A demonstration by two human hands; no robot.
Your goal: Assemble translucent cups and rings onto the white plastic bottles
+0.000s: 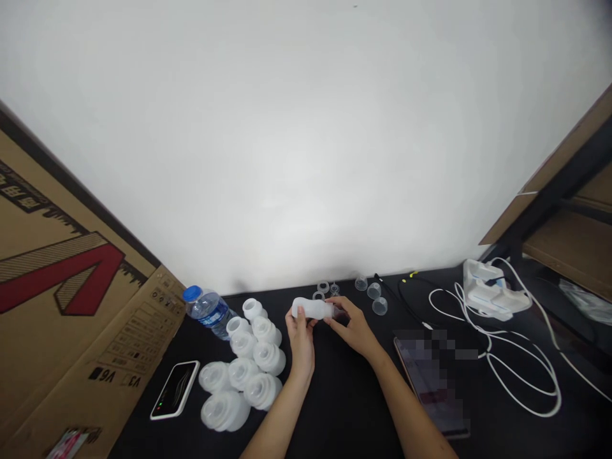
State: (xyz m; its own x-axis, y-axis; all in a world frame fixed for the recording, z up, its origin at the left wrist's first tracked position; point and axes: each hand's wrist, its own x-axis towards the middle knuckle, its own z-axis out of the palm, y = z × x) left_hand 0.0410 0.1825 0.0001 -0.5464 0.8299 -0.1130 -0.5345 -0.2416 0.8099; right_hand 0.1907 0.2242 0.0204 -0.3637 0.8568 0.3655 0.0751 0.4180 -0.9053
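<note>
A white bottle [312,308] lies sideways between my hands, above the black table [344,395]. My left hand [301,328] is wrapped round its body. At its right end, my right hand [351,324] holds a clear cap [337,312] against the bottle's neck. Several white bottles [243,373] stand in a group left of my left hand; some have clear tops, and two at the back [252,309] show open mouths. Small clear rings [323,287] lie just behind my hands. Clear domed caps [373,291] lie to the right of them.
A water bottle with a blue cap [192,294] and a white-edged device [174,390] are at the left, beside a cardboard box [90,357]. On the right lie a dark tablet [430,389], white cables [516,338] and a white power strip [492,290]. A white wall [306,140] stands behind.
</note>
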